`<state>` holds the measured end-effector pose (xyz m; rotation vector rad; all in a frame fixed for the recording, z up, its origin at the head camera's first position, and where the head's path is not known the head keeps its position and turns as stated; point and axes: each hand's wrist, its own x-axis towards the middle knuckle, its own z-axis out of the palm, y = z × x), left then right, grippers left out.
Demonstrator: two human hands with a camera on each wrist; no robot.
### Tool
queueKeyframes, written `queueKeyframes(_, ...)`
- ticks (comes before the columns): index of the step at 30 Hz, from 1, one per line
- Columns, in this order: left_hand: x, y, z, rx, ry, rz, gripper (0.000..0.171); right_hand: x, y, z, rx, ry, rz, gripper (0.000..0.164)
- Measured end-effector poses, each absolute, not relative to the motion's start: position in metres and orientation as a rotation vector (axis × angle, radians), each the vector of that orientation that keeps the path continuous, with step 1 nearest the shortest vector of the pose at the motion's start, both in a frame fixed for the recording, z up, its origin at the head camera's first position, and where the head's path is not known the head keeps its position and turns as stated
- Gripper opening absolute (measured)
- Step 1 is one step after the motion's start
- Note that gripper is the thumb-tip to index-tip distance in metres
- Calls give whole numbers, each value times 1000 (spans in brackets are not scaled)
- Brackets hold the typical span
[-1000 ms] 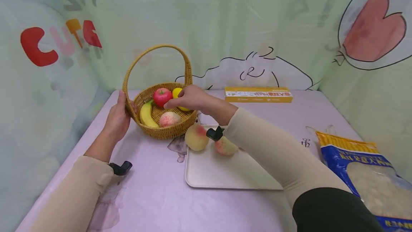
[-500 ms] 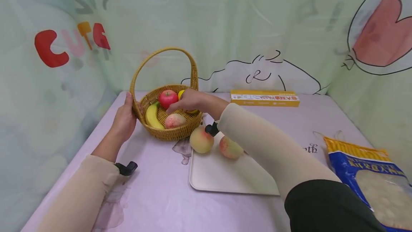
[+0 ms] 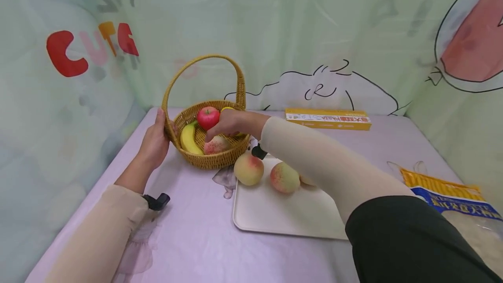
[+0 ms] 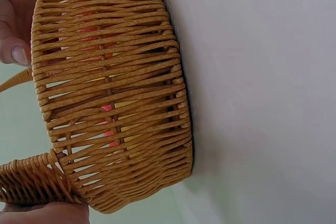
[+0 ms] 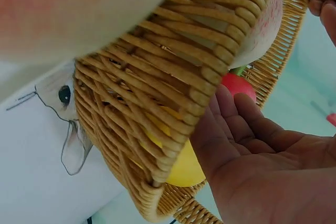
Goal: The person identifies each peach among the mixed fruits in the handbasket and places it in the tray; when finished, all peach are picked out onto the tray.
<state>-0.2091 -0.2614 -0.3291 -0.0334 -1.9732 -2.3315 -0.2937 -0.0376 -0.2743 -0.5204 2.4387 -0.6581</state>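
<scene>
A wicker basket stands at the back left of the table, its tall handle upright. My left hand grips the foot of the handle on the left side. Inside lie a banana, a red apple, a pinkish peach and a yellow fruit. My right hand reaches over the right rim into the basket. Its thumb overlaps the peach in the head view, while the right wrist view shows its fingers loosely bent beside the rim, the peach apart from them.
In front of the basket's right side, a pale tray bears several peaches, partly behind my right sleeve. A long yellow pasta box lies at the back. At the right edge lies a blue and yellow bag. Cloth walls surround the table.
My right hand has lowered slightly inside the basket, its thumb now over the peach. My left hand keeps its grip on the handle. The head view has shifted a little.
</scene>
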Motion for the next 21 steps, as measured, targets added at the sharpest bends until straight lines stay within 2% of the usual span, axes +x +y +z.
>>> queueKeyframes(3,-210,-261,-329,-25,-1961,-2335,56,-295,-42,-273,-506,2447,-617,57)
queueKeyframes(17,-212,-259,-329,38,-2017,-2278,60,-296,-56,-262,-451,2288,-387,83)
queueKeyframes(21,-211,-261,-330,36,-2020,-2264,59,-295,-60,-265,-461,2243,-391,79)
